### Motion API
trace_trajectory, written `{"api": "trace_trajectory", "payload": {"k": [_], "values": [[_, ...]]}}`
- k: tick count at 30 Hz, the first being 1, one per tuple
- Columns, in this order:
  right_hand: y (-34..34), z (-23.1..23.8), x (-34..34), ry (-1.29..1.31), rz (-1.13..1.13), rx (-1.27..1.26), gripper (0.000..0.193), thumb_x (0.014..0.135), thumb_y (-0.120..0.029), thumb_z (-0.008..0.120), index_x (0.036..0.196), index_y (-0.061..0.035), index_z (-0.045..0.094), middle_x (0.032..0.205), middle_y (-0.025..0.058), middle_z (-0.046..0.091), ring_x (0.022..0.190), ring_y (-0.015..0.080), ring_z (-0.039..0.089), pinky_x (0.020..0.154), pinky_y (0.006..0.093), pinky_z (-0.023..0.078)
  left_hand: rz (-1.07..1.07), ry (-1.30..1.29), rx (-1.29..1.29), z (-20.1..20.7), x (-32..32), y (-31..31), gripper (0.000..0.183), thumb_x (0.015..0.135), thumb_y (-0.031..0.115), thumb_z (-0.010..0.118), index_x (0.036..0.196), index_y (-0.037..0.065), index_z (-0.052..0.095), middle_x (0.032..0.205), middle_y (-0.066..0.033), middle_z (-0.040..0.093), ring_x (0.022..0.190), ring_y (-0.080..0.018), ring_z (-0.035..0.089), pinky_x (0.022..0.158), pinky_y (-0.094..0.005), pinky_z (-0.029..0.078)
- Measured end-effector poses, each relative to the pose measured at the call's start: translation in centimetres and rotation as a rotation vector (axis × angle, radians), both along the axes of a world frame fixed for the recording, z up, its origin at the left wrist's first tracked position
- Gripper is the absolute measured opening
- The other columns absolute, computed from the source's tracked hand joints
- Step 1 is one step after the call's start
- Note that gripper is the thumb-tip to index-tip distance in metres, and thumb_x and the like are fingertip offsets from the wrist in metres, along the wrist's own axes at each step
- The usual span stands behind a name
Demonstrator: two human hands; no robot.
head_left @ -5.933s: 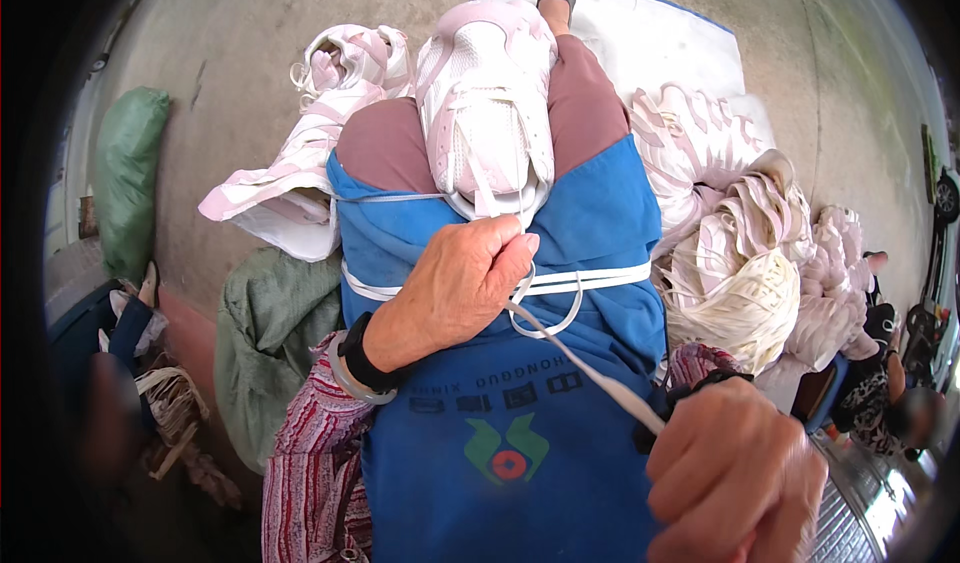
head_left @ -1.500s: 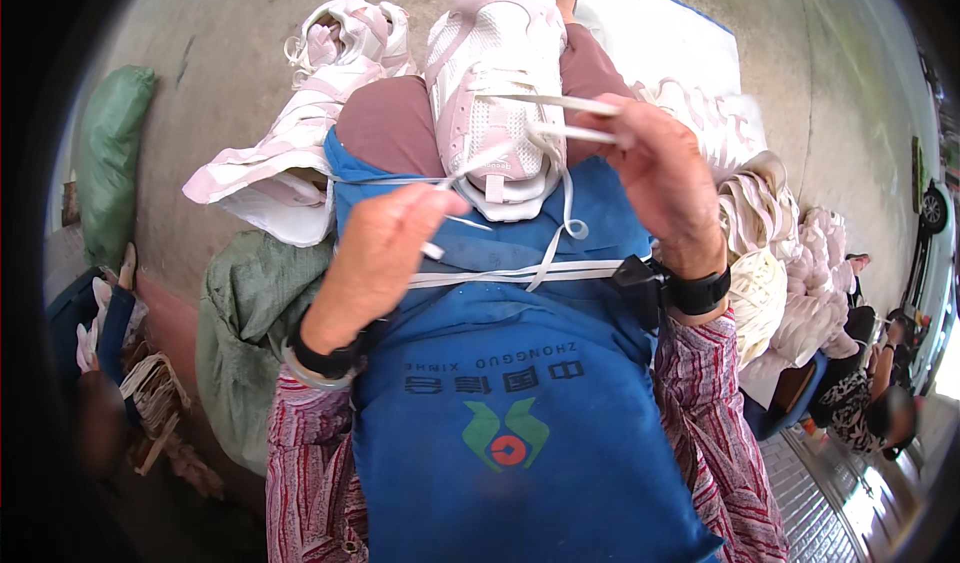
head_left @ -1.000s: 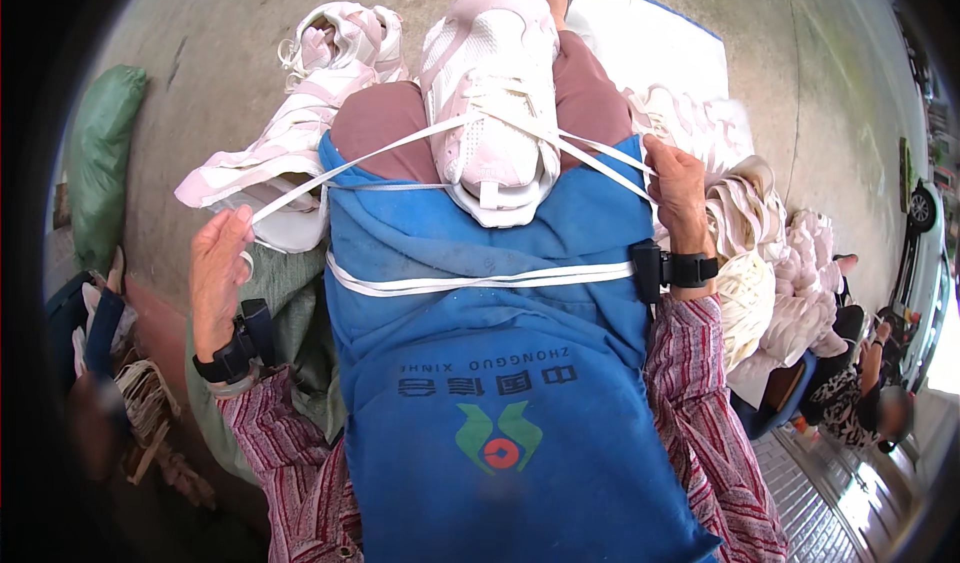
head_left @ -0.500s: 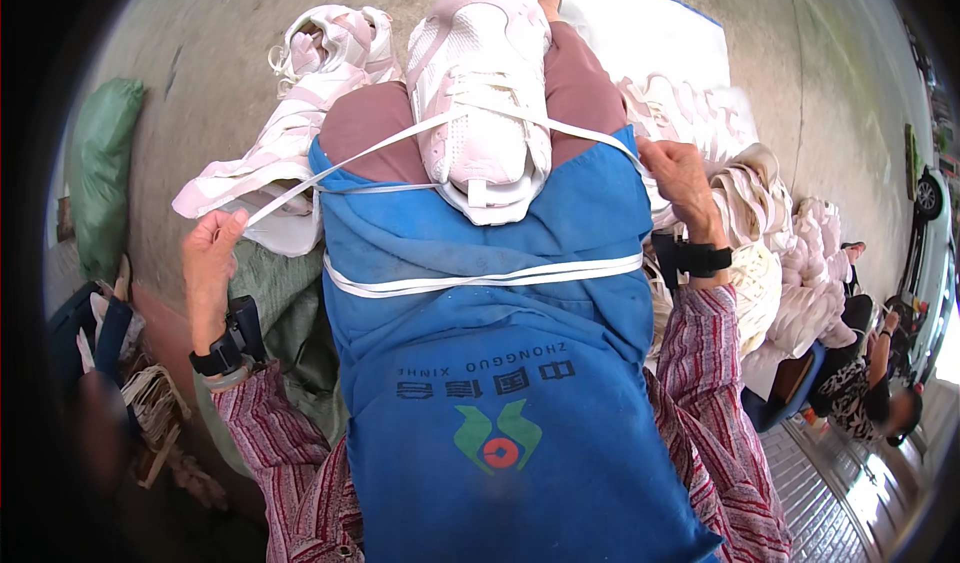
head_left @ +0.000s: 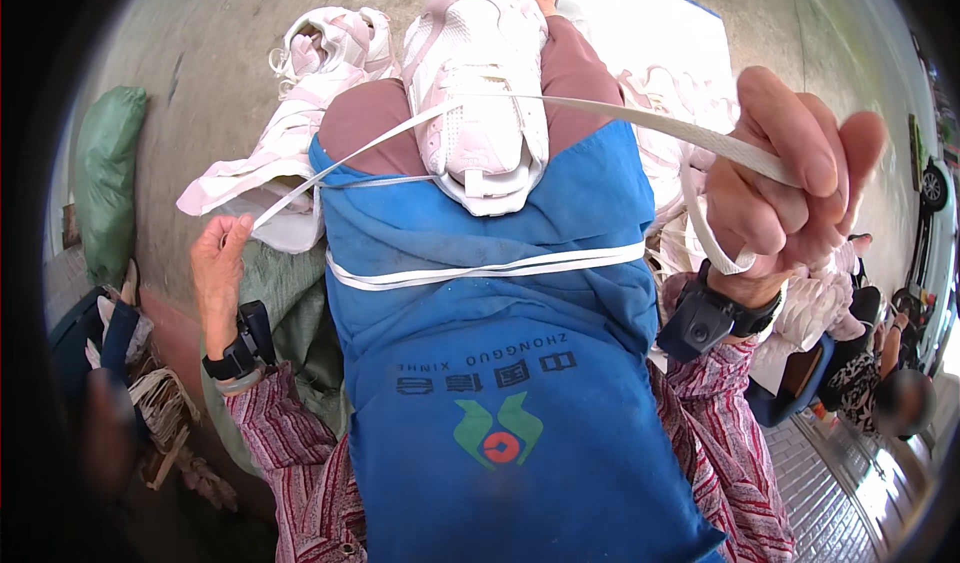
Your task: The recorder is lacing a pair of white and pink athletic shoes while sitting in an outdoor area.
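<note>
A white and pale pink sneaker [head_left: 475, 113] rests between my thighs, heel toward me, at the far edge of my blue apron [head_left: 490, 363]. White shoelaces run from it to both sides. My left hand [head_left: 218, 263] pinches one lace end beside my left knee. Raised at the right, my right hand [head_left: 790, 178] is closed on the other shoelace [head_left: 680, 131], which stretches taut from the shoe. A loose tail of that lace hangs in a loop below the right fingers. Black straps with small devices sit on both wrists.
Several similar sneakers [head_left: 270, 133] lie left of my knee, with more shoe pieces [head_left: 670, 113] piled at the right. A green sack [head_left: 108, 183] stands at far left. A white sheet [head_left: 650, 28] lies ahead. Another person [head_left: 870, 373] sits at far right.
My right hand has risen and moved right, drawing its lace out straight from the sneaker. My left hand has shifted only slightly and still holds its lace end.
</note>
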State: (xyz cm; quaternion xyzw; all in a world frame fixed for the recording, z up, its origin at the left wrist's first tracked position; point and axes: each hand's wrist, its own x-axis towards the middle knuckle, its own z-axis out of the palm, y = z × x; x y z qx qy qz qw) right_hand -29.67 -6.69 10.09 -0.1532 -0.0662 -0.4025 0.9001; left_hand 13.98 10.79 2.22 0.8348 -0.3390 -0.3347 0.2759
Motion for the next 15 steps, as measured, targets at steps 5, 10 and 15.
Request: {"api": "trace_trajectory", "payload": {"k": [5, 10, 15], "values": [[-0.1, -3.3, -1.5, 0.182, -0.104, 0.263, 0.042, 0.100, -0.027, 0.043, 0.065, -0.0036, 0.042, 0.081, 0.0093, 0.051, 0.037, 0.0017, 0.021, 0.033, 0.0188, 0.023, 0.021, 0.050, -0.008, -0.6, 0.3, 1.1, 0.023, 0.088, 0.031, 0.065, 0.081, 0.010, 0.059, 0.063, 0.0106, 0.041, 0.051, 0.0002, 0.029, 0.044, -0.0189, 0.021], [0.4, -11.1, -6.4, 1.023, -0.379, 0.547, 0.032, 0.096, -0.023, 0.052, 0.070, -0.0048, 0.052, 0.076, 0.0051, 0.055, 0.039, 0.0026, 0.024, 0.034, 0.0188, 0.021, -0.032, 0.009, -0.001, -1.9, 0.0, 1.3, 0.022, 0.089, 0.029, 0.064, 0.082, 0.009, 0.058, 0.065, 0.0104, 0.042, 0.053, 0.0004, 0.031, 0.045, -0.0185, 0.023], [0.9, -15.1, -8.1, 1.576, -0.423, 0.314, 0.028, 0.092, -0.024, 0.057, 0.077, -0.0002, 0.059, 0.069, 0.0049, 0.057, 0.043, 0.0058, 0.041, 0.039, 0.0199, 0.030, 0.023, -0.116, -0.119, -0.9, 0.1, 0.9, 0.020, 0.090, 0.022, 0.064, 0.085, 0.003, 0.060, 0.071, 0.0077, 0.046, 0.065, -0.0022, 0.036, 0.056, -0.0185, 0.029]]}}
